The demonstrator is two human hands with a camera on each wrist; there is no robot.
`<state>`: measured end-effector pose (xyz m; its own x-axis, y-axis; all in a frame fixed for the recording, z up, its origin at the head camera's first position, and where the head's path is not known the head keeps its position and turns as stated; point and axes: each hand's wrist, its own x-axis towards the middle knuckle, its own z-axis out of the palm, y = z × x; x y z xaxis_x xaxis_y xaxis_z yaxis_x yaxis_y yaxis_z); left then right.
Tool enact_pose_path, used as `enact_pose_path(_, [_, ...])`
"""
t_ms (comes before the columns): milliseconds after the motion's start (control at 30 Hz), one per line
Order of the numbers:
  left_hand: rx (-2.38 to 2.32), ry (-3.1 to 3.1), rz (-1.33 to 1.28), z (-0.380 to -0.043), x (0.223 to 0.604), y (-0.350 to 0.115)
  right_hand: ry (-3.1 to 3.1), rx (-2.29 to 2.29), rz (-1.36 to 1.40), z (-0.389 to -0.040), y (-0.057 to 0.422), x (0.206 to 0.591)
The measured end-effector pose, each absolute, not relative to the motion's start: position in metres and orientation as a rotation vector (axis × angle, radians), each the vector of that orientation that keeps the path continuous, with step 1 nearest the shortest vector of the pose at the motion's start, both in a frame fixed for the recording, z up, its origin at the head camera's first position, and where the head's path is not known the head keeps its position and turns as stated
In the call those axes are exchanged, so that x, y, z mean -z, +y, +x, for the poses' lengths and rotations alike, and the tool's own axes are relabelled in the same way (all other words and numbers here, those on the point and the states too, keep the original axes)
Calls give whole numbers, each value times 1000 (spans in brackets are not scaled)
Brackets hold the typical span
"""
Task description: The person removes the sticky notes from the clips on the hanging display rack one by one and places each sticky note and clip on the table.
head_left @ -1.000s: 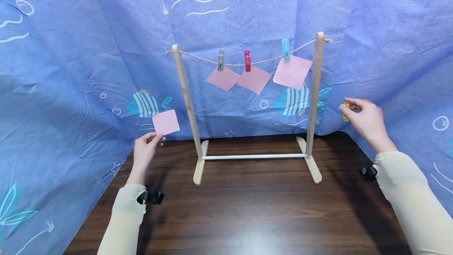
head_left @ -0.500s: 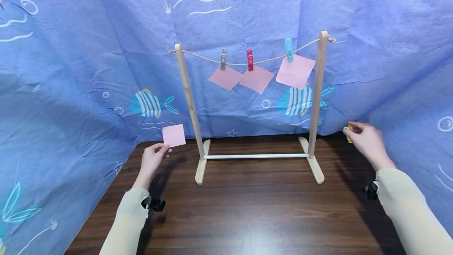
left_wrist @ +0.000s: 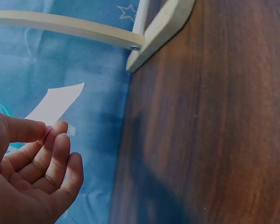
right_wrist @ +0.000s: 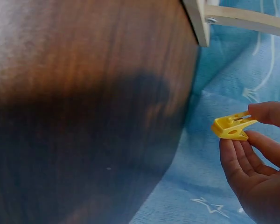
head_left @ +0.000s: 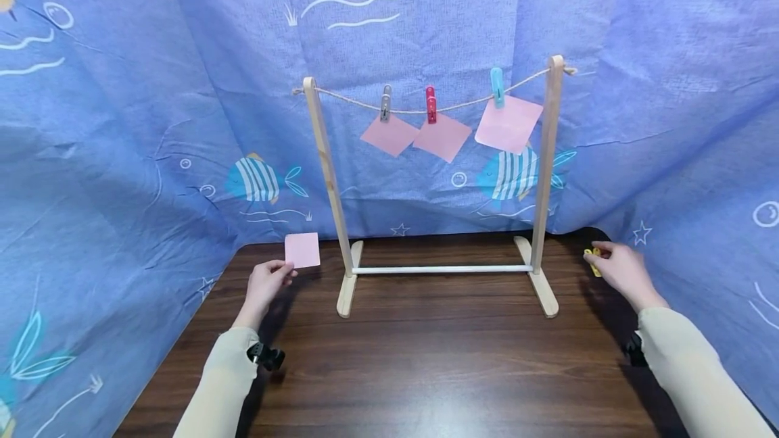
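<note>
A square pink paper [head_left: 302,250] is pinched at its lower left corner between the thumb and fingers of my left hand [head_left: 266,282], left of the wooden rack [head_left: 329,174]. The left wrist view shows the paper [left_wrist: 58,103] nearly edge-on, rising from the fingertips. My right hand [head_left: 623,274], on the rack's right, grips a yellow clothespin [head_left: 593,262]; in the right wrist view the clothespin [right_wrist: 231,126] sits between thumb and fingers. From the rack's string hang three pink papers, held by a grey clothespin [head_left: 386,103], a red clothespin [head_left: 431,105] and a light blue clothespin [head_left: 497,88].
The rack stands at the back of a dark wooden table [head_left: 438,357], its feet joined by a white rod [head_left: 441,268]. A blue curtain [head_left: 389,32] with fish prints closes off the back and both sides.
Both hands have come down toward the table, the left with the pink paper and slightly rightward, the right with the yellow clothespin. The hanging papers stay on the string.
</note>
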<state>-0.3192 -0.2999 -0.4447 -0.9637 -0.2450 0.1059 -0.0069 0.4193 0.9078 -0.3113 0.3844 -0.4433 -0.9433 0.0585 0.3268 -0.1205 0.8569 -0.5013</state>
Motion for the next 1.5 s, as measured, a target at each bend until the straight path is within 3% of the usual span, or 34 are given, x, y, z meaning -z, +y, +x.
enact_pose_path(867, [1557, -2685, 237, -322, 469, -304, -2999, -810, -19, -325, 386, 462])
enact_pose_path(1500, [1146, -2887, 278, -319, 476, -316, -3065, -961, -99, -332, 385, 464])
